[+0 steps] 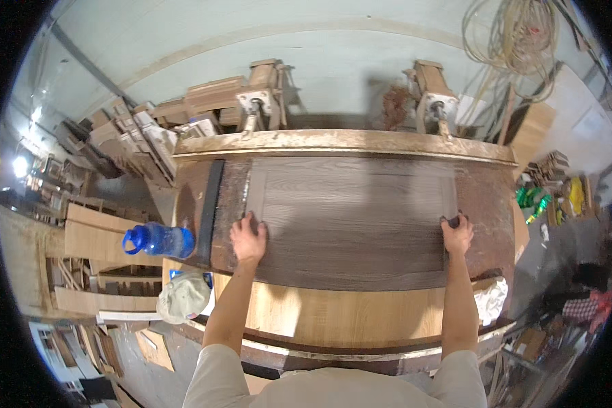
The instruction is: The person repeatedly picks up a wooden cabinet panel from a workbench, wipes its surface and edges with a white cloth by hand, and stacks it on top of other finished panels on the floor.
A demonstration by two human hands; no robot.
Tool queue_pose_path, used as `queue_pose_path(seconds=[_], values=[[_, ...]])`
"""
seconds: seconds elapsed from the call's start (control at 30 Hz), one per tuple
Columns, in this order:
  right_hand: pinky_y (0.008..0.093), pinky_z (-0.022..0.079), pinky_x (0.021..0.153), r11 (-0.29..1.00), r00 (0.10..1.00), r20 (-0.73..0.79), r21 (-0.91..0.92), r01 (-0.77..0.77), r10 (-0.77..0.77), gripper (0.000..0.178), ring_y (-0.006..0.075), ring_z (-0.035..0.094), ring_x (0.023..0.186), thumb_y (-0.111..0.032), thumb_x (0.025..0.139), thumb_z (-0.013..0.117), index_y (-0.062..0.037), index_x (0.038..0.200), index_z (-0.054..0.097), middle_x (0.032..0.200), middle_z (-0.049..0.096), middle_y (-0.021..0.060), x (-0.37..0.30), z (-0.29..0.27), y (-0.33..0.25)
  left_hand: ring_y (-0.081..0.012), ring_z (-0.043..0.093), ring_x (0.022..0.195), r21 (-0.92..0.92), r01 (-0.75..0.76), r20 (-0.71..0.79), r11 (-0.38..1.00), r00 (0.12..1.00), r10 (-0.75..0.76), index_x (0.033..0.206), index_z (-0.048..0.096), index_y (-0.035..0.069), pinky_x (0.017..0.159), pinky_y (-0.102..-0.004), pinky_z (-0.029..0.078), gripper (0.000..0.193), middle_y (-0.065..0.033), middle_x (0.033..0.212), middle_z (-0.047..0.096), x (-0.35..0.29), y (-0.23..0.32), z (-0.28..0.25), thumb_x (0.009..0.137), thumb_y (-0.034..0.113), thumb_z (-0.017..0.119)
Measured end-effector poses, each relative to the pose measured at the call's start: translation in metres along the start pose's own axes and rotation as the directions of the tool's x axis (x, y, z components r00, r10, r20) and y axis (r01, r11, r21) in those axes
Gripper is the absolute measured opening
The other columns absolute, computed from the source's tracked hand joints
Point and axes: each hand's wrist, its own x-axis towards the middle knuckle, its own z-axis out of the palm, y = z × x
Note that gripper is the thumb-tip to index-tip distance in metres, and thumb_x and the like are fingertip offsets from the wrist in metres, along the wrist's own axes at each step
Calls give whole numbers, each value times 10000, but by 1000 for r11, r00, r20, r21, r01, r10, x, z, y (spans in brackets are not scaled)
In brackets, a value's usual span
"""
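A grey-brown wood-grain door panel (353,224) lies flat on the dark worktop (486,204) in front of me. My left hand (249,236) is closed on the panel's left edge, its fingers bent over the side. Across from it, my right hand (457,232) grips the right edge in the same way, thumb and fingers curled. The panel's far edge lies close against a long worn beam (340,141). Nearer my body, a light wood board (347,316) shows beyond the panel's near edge.
Two clamp cylinders (256,107) stand behind the beam. Left of the panel are a black strip (212,211) and a blue water bottle (160,240), with a pale cap (183,297) nearer me. Crumpled white paper (489,299) sits at the near right. Coiled hose (517,34) hangs on the wall.
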Motion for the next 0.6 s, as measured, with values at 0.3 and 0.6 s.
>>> queue_pose_path(seconds=[0.3, 0.6], values=[[553, 356, 1073, 967, 999, -9, 252, -33, 36, 710, 406, 418, 1312, -332, 746, 777, -84, 1370, 545, 1383, 467, 198, 0, -12, -1, -383, 559, 1160, -354, 418, 201, 837, 908, -368, 1260, 603, 13, 1041, -433, 418, 564, -223, 1193, 633, 30, -26, -6, 860, 407, 656], [363, 418, 1019, 464, 950, -295, 831, 306, -98, 590, 237, 528, 1136, -77, 871, 715, -3, 1395, 454, 1231, 514, 97, -93, -90, 40, -30, 375, 524, -837, 547, 507, 30, 794, -335, 924, 617, 145, 413, -208, 251, 183, 86, 667, 401, -23, -50, -134, 980, 290, 521]])
